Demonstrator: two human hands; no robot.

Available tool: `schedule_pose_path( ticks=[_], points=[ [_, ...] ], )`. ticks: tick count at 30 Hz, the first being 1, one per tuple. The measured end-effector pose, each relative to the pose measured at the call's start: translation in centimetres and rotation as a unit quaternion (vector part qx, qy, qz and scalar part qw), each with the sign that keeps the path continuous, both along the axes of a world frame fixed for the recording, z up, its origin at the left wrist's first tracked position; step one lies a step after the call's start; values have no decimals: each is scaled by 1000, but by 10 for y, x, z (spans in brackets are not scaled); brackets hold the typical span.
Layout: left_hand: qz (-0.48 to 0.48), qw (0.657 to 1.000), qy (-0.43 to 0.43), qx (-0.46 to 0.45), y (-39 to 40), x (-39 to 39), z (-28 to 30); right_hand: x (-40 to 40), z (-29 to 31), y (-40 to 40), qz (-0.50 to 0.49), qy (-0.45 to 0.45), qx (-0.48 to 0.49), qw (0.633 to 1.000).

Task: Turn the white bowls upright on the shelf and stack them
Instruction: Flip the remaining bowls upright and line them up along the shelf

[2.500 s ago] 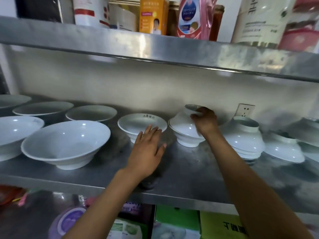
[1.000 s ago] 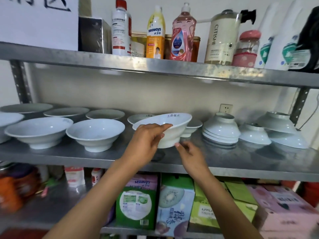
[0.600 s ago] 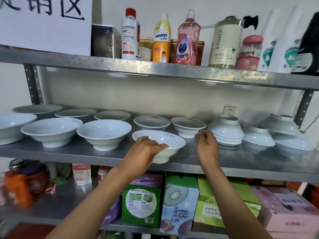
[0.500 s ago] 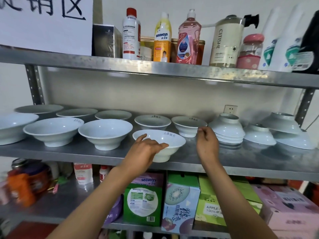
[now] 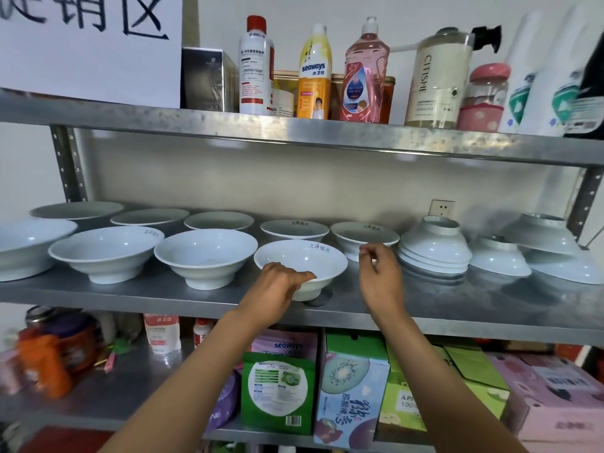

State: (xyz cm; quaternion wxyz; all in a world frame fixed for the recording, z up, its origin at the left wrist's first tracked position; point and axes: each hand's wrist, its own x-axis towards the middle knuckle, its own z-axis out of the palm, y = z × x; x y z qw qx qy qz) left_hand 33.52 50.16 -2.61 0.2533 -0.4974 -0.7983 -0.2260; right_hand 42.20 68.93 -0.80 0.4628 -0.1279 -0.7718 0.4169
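An upright white bowl [image 5: 302, 261] with blue lettering stands at the front of the metal shelf [image 5: 457, 305]. My left hand [image 5: 277, 284] is curled over its near rim. My right hand [image 5: 379, 273] hovers just right of it with loosely bent fingers, holding nothing, in front of another upright bowl [image 5: 364, 235]. To the right sit upside-down bowls: a stack [image 5: 434, 248], a single one [image 5: 498, 256], and two more overlapping at the far right [image 5: 544, 233]. Several upright bowls [image 5: 206, 255] fill the shelf to the left in two rows.
An upper shelf [image 5: 327, 135] close overhead carries bottles and jars. A wall socket [image 5: 442, 208] is behind the stack. Boxes and packets [image 5: 353, 387] fill the lower shelf. A shelf post [image 5: 585, 204] stands at the right.
One second ago my left hand held the bowl in the air with the right hand under it. The bowl now stands on the shelf, and my right hand has moved up and right.
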Motion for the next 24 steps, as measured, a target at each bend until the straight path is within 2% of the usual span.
schedule_pose_path(
  ticks=[12,19,24],
  points=[
    [17,999,-26,9,5,-28,-2,-17,-2,5,-12,-41,25,999],
    [101,989,0,-109,26,-20,14,-17,1,33,-26,-136,166,976],
    [94,992,35,-82,67,-11,16,-17,-2,60,-73,-181,238,951]
  ],
)
